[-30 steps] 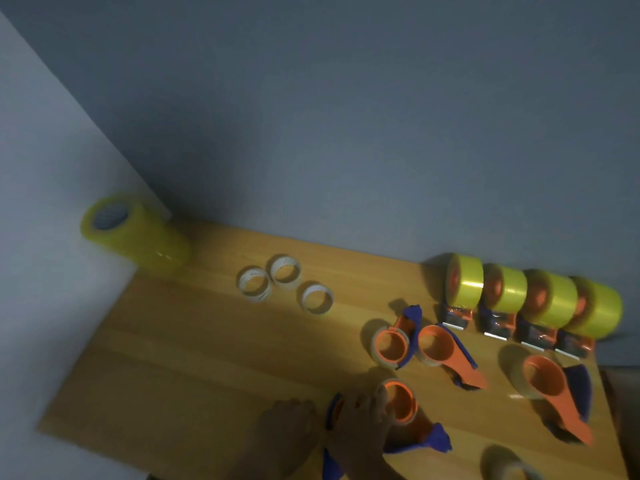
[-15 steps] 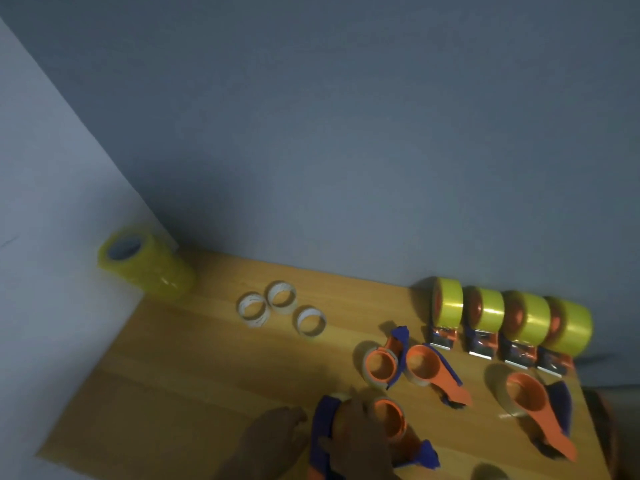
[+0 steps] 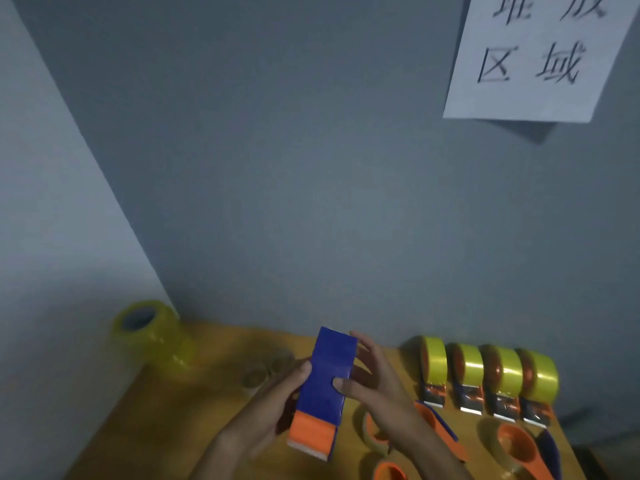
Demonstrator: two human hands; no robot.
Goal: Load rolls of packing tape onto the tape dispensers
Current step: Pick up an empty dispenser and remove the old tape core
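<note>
1. Head view, vs half a sec ago: both hands have come up off the worktop (image 3: 166, 410) w/ the blue-and-orange dispenser (image 3: 323, 389), which was down at the near edge before and is now held in the air in front of the wall. Camera has tipped up too, so a paper sign (image 3: 540, 57) on the wall now shows at top right.
2. Left hand (image 3: 273, 414): grips the dispenser from its left side, thumb on the blue face, fingers wrapped behind.
3. Right hand (image 3: 374, 386): thumb pressed on the blue face at the right edge, fingers fairly straight behind and beside it – steadying it; can't tell how far they curl round.
4. Dispenser stands roughly upright, blue end up, orange end w/ the toothed edge at the bottom. No roll visible on it from this side.
5. Four loaded dispensers (image 3: 485, 379) w/ yellow rolls sit in a row at the back right of the worktop, close together.
6. Stack of yellow tape rolls (image 3: 152, 337) lies on its side in the far left corner, well apart from the hands.
7. Other orange dispensers (image 3: 519, 445) lie flat on the near right of the worktop, partly behind the right forearm.
8. Empty cores (image 3: 263, 372) lie behind the left hand, blurred.
</note>
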